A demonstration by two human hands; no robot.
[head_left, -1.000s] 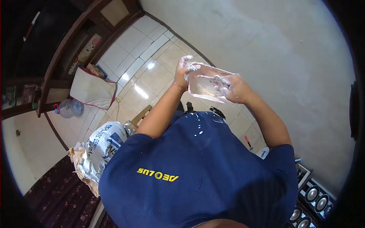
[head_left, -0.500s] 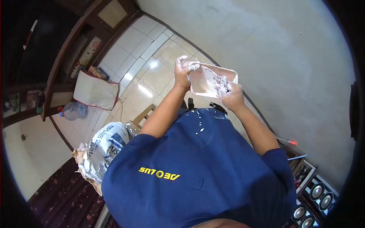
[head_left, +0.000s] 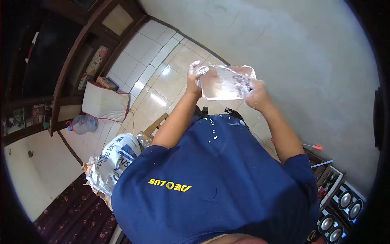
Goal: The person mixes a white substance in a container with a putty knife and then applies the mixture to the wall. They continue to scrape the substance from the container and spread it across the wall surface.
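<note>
A pinkish rectangular container (head_left: 211, 86), smeared with white paste, is held up in front of my body. My left hand (head_left: 195, 79), coated in white, grips its left end with the thumb at the rim. At the right end is my right hand (head_left: 255, 93), closed and slightly blurred, at a clump of wet white-grey material (head_left: 242, 83) inside the container. Whether this hand holds the clump, a tool or the wall, I cannot make out. White drops mark the front of the dark blue shirt (head_left: 215, 162).
A large printed sack (head_left: 118, 158) and a plastic water bottle (head_left: 84, 124) are at the left, near a white cloth-covered object (head_left: 106, 101) and a wooden cabinet (head_left: 77, 53). A grey wall (head_left: 308, 73) rises at the right. Speakers (head_left: 345, 199) sit lower right.
The container has tilted so more of its inside faces the camera. My right hand has shifted slightly right at its right end; my left hand keeps its grip.
</note>
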